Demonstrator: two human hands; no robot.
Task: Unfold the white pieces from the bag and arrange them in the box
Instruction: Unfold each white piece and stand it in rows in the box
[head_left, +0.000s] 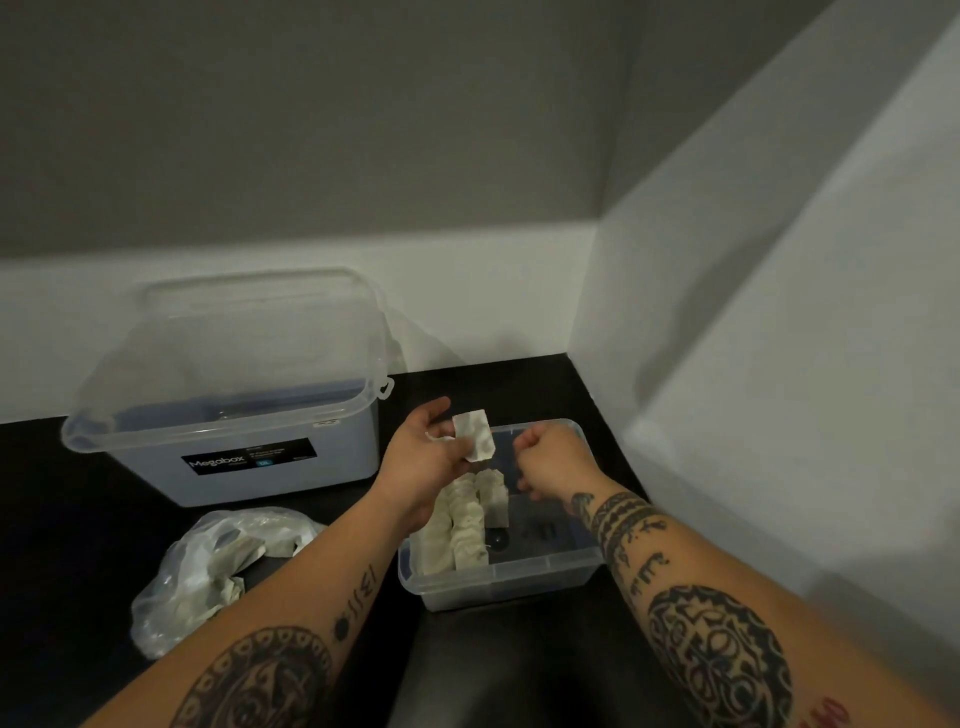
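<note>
Centrally in the head view, just below mid-frame, the left hand (421, 457) pinched one white piece (475, 434) at its fingertips. The piece's long axis stood nearly upright, leaning a little to the right. It hung over the far left end of the clear box (498, 587), directly up-frame of the rows of pieces (462, 525) already standing along the box's left side. The right hand (550, 457) was clenched in a loose fist just right of the piece, apart from it, with nothing visible in its grip. So the left hand was nearer, and the open floor of the box lay down and to the right of the piece. The bag (208, 566) sat at lower left, still holding pieces.
</note>
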